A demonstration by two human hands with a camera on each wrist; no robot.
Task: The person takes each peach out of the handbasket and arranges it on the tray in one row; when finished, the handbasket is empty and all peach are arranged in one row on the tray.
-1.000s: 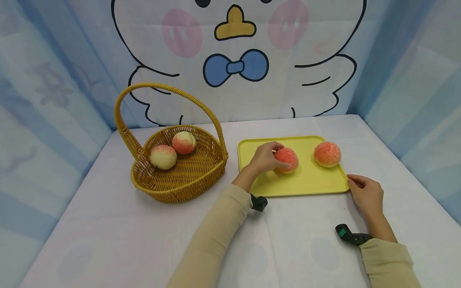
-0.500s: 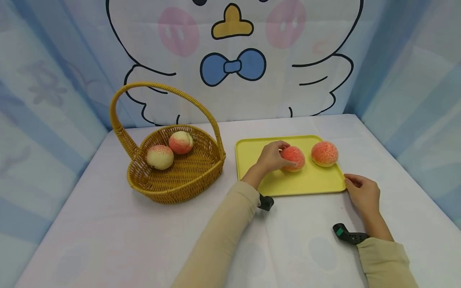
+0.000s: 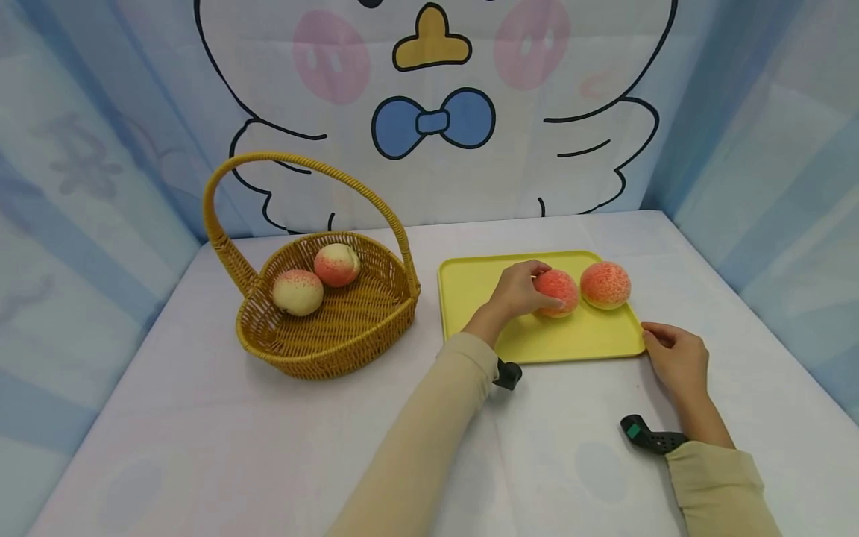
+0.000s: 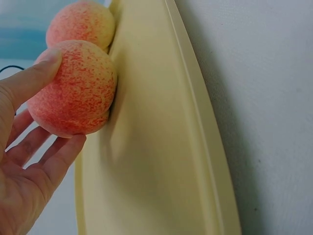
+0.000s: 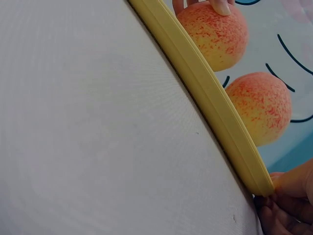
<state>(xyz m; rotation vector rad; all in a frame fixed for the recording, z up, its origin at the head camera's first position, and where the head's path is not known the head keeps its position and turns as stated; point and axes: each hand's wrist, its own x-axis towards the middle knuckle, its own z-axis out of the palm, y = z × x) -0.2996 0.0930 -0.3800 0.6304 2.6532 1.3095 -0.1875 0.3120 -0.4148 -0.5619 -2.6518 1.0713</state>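
Just right of the middle of the tray (image 3: 584, 341), the left hand (image 3: 519, 292) grips a peach (image 3: 565, 289), thumb and fingers around it, beside a second peach (image 3: 605, 285). Meanwhile, the right hand (image 3: 679, 364) pinches the tray's near right corner; left of the tray, a basket (image 3: 349, 362) holds two paler peaches (image 3: 298, 292).

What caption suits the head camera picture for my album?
Left fingers grip a peach beside another on a yellow tray, right fingers pinch the tray's corner, and two peaches lie in a basket.

no readable text, no labels, no numbers or signs
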